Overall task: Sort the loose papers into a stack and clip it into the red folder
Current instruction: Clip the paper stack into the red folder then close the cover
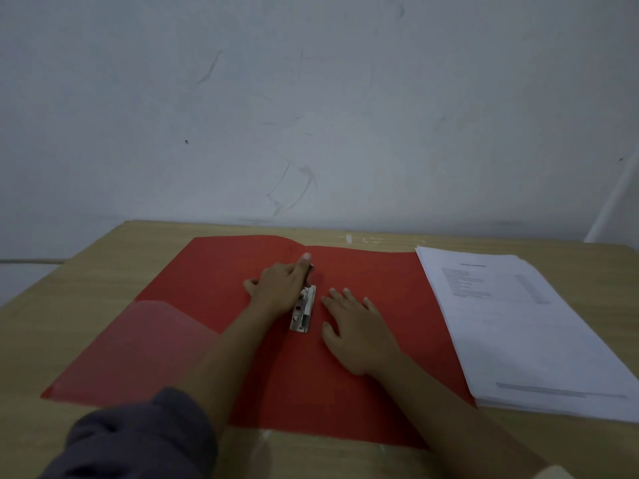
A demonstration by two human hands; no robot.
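The red folder (363, 402) lies spread wide on the wooden table, with a translucent pocket (138, 344) on its left flap. A metal clip (304, 312) runs along the spine. My left hand (281, 285) rests on the far end of the clip, fingers closed around its lever. Just right of the clip, my right hand (356, 326) presses flat on the right flap, fingers spread. A white paper stack (518, 333) lies to the right, overlapping the folder's right edge.
The wooden table (86, 271) ends at a pale scuffed wall (311, 115) behind the folder. Bare tabletop shows left of the folder and along the near edge. A dark sleeve (145, 440) covers my left forearm.
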